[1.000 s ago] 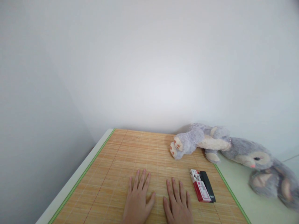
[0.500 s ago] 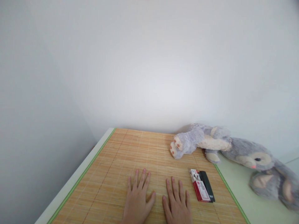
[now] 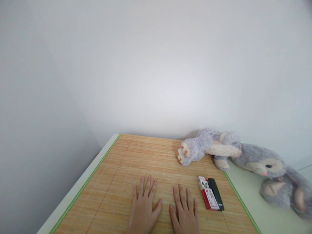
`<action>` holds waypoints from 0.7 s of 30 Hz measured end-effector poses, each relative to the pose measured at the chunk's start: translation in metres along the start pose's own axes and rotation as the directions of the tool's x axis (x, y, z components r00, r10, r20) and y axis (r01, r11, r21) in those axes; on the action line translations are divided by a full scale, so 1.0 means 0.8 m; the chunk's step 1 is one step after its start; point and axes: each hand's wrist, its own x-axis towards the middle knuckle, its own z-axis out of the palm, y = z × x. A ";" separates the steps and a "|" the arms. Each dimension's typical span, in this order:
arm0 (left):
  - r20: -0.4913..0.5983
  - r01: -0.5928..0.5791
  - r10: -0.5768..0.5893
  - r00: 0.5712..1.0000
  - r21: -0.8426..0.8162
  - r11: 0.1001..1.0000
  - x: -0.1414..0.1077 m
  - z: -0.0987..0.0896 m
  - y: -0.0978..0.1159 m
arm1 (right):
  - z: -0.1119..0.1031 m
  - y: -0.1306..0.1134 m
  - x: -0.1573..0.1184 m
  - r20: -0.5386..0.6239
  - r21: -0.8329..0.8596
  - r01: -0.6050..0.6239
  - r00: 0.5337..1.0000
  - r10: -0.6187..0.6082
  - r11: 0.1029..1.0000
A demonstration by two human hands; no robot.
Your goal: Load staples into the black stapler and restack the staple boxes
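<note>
Both your hands were bare and grasping nothing: the left hand (image 3: pixel 143 211) and the right hand (image 3: pixel 185 213) lay palm down, fingers spread and pointing forward, on a bamboo mat (image 3: pixel 143 159) that covered much of the pale surface (image 3: pixel 243 182). The two stood apart, with a strip of mat between them.

Nearest your right hand, to its right and not touching it, was some red-and-white packaging (image 3: pixel 211 199) (perhaps two small boxes; the join was too small to be sure). A slim black object (image 3: pixel 216 193), possibly a stapler, lay along its right side, seemingly in contact.

The packaging looked like thin card, so it was probably light and fairly stiff, though liable to dent under a hard squeeze; its long sides seemed the best place to hold it. The black object looked rigid, likely heavier and smoother, and better gripped across its middle.

Farther back, a grey plush toy (image 3: pixel 220 148) lay partly on the mat, surely soft and easily squashed, best held around its body.
</note>
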 end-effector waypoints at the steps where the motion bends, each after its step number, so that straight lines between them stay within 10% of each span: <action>1: -0.004 0.012 -0.012 1.000 0.005 1.000 0.000 0.001 0.000 | 0.000 0.000 0.000 0.001 0.003 -0.005 1.000 0.005 1.000; 21: 0.018 -0.017 0.017 1.000 -0.019 1.000 -0.005 0.000 -0.004 | 0.007 0.013 -0.001 0.002 -0.001 0.006 1.000 -0.006 1.000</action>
